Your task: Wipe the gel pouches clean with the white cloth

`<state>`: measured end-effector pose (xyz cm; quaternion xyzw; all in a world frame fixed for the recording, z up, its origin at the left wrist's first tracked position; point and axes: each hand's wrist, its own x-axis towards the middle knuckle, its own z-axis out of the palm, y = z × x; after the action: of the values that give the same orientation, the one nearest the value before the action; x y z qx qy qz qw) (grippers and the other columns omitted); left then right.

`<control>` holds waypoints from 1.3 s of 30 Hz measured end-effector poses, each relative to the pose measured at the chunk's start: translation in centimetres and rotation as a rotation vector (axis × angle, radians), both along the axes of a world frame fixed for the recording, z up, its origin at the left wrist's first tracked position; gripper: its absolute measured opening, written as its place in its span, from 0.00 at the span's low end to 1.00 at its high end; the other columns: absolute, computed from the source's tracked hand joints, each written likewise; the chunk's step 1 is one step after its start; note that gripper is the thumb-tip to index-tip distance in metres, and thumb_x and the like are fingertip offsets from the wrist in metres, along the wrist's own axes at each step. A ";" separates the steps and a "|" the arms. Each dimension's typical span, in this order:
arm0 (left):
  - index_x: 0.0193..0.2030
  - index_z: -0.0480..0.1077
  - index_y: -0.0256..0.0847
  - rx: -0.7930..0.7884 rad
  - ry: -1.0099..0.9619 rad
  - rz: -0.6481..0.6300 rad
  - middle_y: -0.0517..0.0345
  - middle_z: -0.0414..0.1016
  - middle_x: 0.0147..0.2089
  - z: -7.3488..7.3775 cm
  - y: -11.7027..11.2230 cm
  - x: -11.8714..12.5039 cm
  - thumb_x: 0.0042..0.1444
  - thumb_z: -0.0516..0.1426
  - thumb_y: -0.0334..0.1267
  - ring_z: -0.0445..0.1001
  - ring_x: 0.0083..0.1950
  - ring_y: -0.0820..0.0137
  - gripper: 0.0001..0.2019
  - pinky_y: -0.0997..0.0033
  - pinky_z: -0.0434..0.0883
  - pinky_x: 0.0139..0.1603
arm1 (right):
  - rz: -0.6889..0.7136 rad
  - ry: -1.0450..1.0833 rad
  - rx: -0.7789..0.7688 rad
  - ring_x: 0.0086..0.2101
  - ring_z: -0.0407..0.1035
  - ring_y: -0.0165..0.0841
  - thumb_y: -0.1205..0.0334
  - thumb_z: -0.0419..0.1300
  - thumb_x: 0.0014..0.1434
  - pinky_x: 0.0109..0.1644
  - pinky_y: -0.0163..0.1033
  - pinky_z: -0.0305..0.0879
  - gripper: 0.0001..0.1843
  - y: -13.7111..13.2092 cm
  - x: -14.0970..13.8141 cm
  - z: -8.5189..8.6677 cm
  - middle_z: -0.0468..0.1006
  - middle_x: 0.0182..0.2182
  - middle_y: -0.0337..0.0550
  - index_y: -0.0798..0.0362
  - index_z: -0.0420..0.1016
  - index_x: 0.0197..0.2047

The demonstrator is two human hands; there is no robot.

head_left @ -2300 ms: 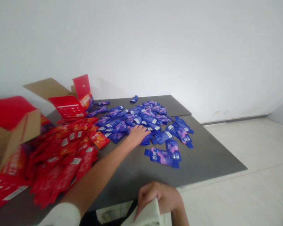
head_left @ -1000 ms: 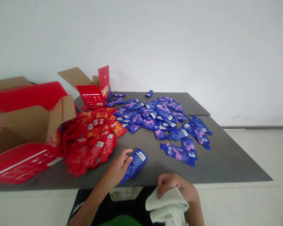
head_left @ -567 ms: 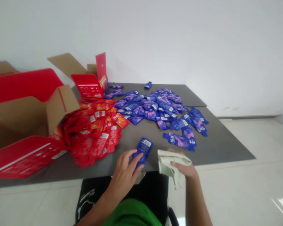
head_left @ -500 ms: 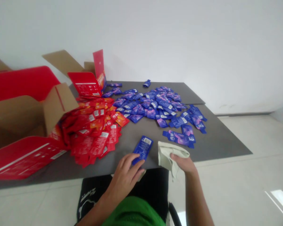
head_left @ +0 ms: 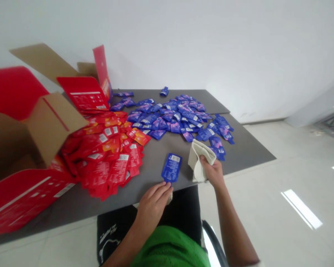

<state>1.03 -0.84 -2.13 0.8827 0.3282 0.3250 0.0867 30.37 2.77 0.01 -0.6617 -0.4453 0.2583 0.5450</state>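
Note:
A blue sachet [head_left: 172,167] lies flat near the table's front edge, its barcode end pointing away from me. My left hand [head_left: 153,205] reaches over that edge, its fingers stretched out and the fingertips touching the sachet's narrow near end; the thumb is hidden. To the right, my right hand [head_left: 212,171] is closed round a folded cream cloth [head_left: 198,157], thumb on the near side. The cloth is at the table's front edge and partly covers a blue sachet behind it.
A heap of red sachets [head_left: 108,163] spreads from an open red carton [head_left: 25,200] at the left. Many blue sachets [head_left: 174,116] lie piled farther back on the grey table [head_left: 245,157]. A second open carton [head_left: 82,96] stands at the back left, near the white wall.
My left fingertips have slid from the blue sachet's middle to its near end, and the sachet lies straighter. My right hand has brought the cloth farther over the table. The view has shifted.

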 end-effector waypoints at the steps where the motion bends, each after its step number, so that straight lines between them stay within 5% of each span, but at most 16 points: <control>1: 0.58 0.76 0.40 0.000 -0.003 0.001 0.54 0.81 0.59 -0.1 0.0 0.0 0.71 0.54 0.29 0.77 0.60 0.63 0.15 0.59 0.77 0.62 | -0.004 -0.017 0.005 0.35 0.76 0.39 0.41 0.68 0.57 0.38 0.41 0.72 0.28 0.0 -0.1 0.0 0.85 0.37 0.48 0.59 0.86 0.47; 12: 0.58 0.77 0.40 0.026 -0.015 -0.002 0.56 0.81 0.59 -0.2 0.2 0.0 0.71 0.52 0.26 0.78 0.59 0.64 0.16 0.61 0.77 0.62 | 0.114 -0.284 0.135 0.44 0.79 0.46 0.52 0.63 0.64 0.49 0.47 0.74 0.19 -0.6 -1.6 0.5 0.86 0.46 0.48 0.53 0.84 0.53; 16: 0.55 0.78 0.41 0.045 -0.015 0.016 0.53 0.83 0.55 -0.1 0.2 0.2 0.72 0.52 0.29 0.79 0.56 0.63 0.15 0.61 0.79 0.58 | 0.413 -0.452 0.215 0.46 0.79 0.41 0.58 0.63 0.65 0.52 0.44 0.72 0.16 -1.2 -4.5 2.3 0.86 0.49 0.45 0.44 0.84 0.54; 20: 0.49 0.80 0.45 0.038 -0.003 0.075 0.55 0.84 0.40 0.0 0.1 0.3 0.71 0.54 0.32 0.81 0.42 0.62 0.13 0.62 0.81 0.44 | 0.761 -0.764 0.174 0.46 0.77 0.36 0.64 0.62 0.68 0.50 0.39 0.72 0.18 -0.2 -7.2 2.8 0.84 0.51 0.45 0.42 0.80 0.59; 26: 0.54 0.78 0.42 -0.031 -0.048 0.021 0.56 0.83 0.54 0.5 0.4 0.4 0.71 0.55 0.31 0.79 0.54 0.64 0.12 0.62 0.78 0.56 | 0.623 -0.867 0.024 0.48 0.76 0.37 0.76 0.62 0.61 0.52 0.38 0.73 0.28 5.0 -5.2 3.0 0.80 0.52 0.46 0.45 0.78 0.61; 30: 0.54 0.78 0.42 -0.061 -0.038 0.028 0.56 0.83 0.54 0.7 0.3 0.4 0.71 0.55 0.32 0.79 0.54 0.64 0.12 0.61 0.78 0.56 | 0.526 -0.864 0.033 0.50 0.75 0.41 0.77 0.58 0.62 0.54 0.42 0.72 0.28 4.6 -4.6 4.0 0.79 0.52 0.50 0.49 0.76 0.63; 35: 0.49 0.81 0.45 -0.029 0.003 0.075 0.54 0.84 0.41 0.7 0.0 0.4 0.70 0.56 0.32 0.80 0.44 0.62 0.11 0.60 0.79 0.50 | 0.806 -0.818 0.121 0.49 0.76 0.36 0.67 0.61 0.66 0.51 0.36 0.73 0.22 0.1 -6.8 3.6 0.80 0.52 0.46 0.44 0.76 0.62; 39: 0.53 0.80 0.43 -0.082 -0.012 0.057 0.54 0.84 0.48 0.9 0.2 0.5 0.70 0.56 0.32 0.79 0.49 0.62 0.12 0.61 0.78 0.54 | 0.800 -0.845 0.009 0.48 0.76 0.35 0.71 0.62 0.64 0.51 0.35 0.72 0.25 2.3 -6.0 3.0 0.80 0.52 0.44 0.43 0.77 0.62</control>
<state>1.53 -0.69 -1.25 0.8667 0.3657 0.3191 0.1157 24.33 5.11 3.02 -0.4854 -0.8407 0.1557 0.1825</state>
